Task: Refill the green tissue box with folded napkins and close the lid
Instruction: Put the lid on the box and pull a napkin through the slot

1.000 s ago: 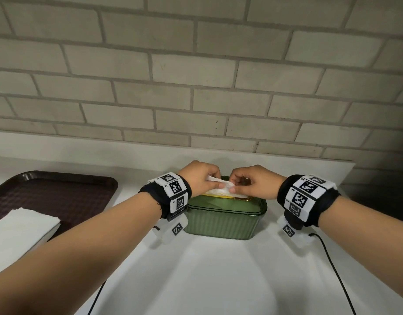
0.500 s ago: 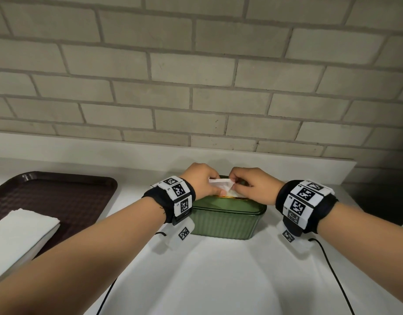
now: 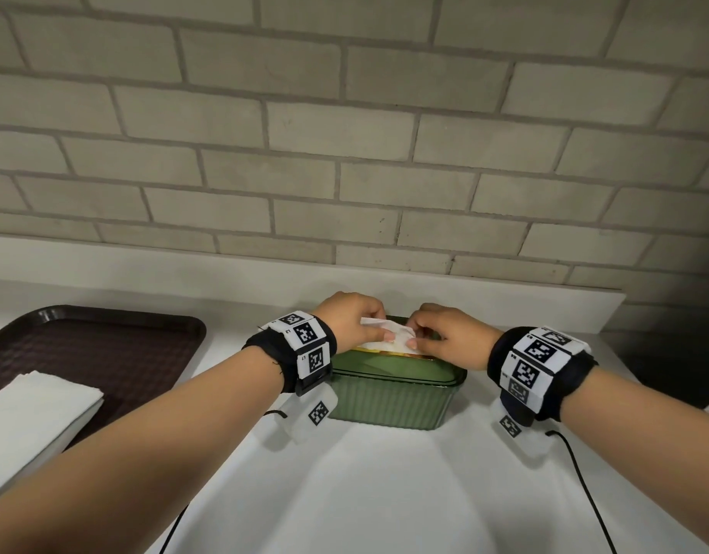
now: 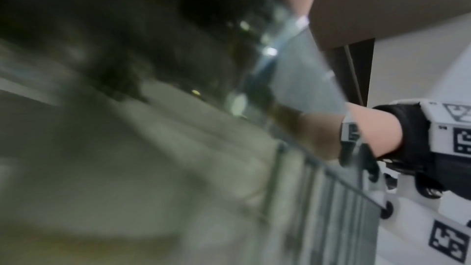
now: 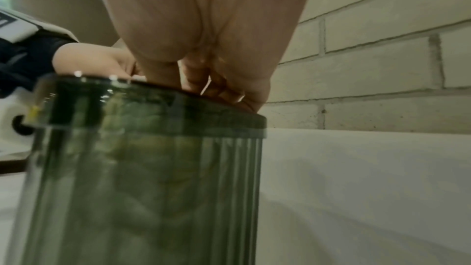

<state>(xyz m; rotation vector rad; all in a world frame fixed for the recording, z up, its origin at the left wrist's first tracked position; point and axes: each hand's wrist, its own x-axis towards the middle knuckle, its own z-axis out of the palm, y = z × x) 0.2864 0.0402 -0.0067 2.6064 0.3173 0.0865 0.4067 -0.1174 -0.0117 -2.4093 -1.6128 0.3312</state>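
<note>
The green ribbed tissue box (image 3: pixel 389 397) stands on the white counter near the wall, its lid on top. A white napkin (image 3: pixel 389 333) sticks up from the lid's slot. My left hand (image 3: pixel 357 319) pinches the napkin's left part and my right hand (image 3: pixel 441 333) pinches its right part, both just above the lid. In the right wrist view the box (image 5: pixel 142 168) fills the lower left, with my right hand's curled fingers (image 5: pixel 224 88) resting on the lid. The left wrist view is blurred; the box's ribbed wall (image 4: pixel 331 209) shows at the lower right.
A dark brown tray (image 3: pixel 105 353) lies at the left with a stack of folded white napkins (image 3: pixel 33 413) on it. A brick wall (image 3: pixel 345 133) rises right behind the box. Black cables (image 3: pixel 585 493) trail from both wrists across the white counter (image 3: pixel 385 493).
Both hands have shifted slightly and drawn the napkin a little higher out of the lid's slot. The box has stayed in place.
</note>
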